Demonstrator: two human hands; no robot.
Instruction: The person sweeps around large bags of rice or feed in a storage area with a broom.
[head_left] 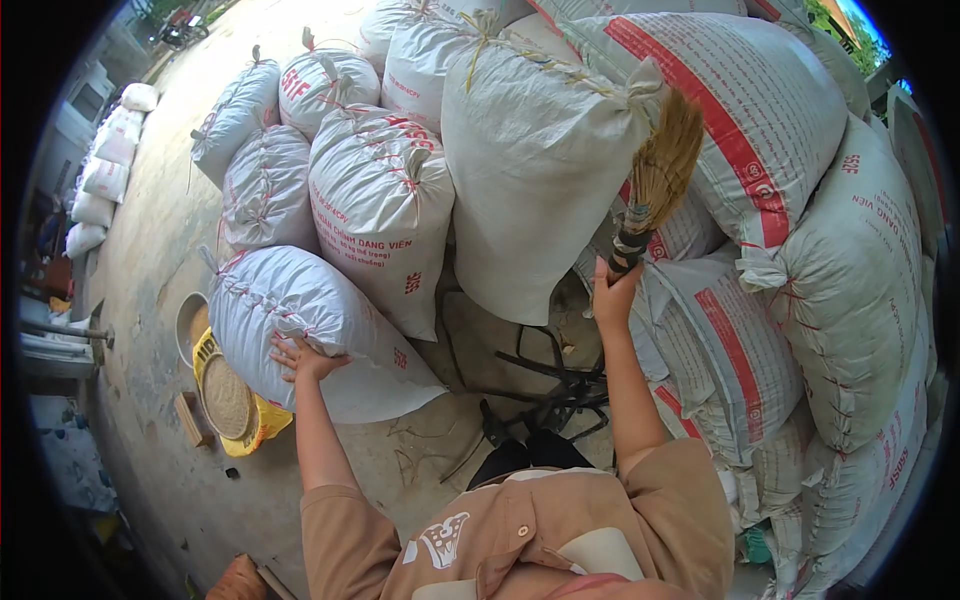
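Note:
My left hand [303, 358] rests with spread fingers on a stuffed white woven sack [285, 290], which lies tilted and is stitched with red string along its top. In my right hand [612, 290] is a short straw hand broom [660, 165], gripped by its dark wrapped handle with the bristles pointing up. Behind the bristles stands a tall plain white sack [530, 170] tied at its corner. Another upright sack [375, 215] with red print leans just beyond the one under my left hand.
More filled sacks [730, 120] are piled high on my right. A black metal frame [550, 390] lies by my feet. To the left are a round basin of grain [228, 395] on a yellow bag [272, 425] and a wooden block [193, 418]. A motorbike [183, 28] stands far off.

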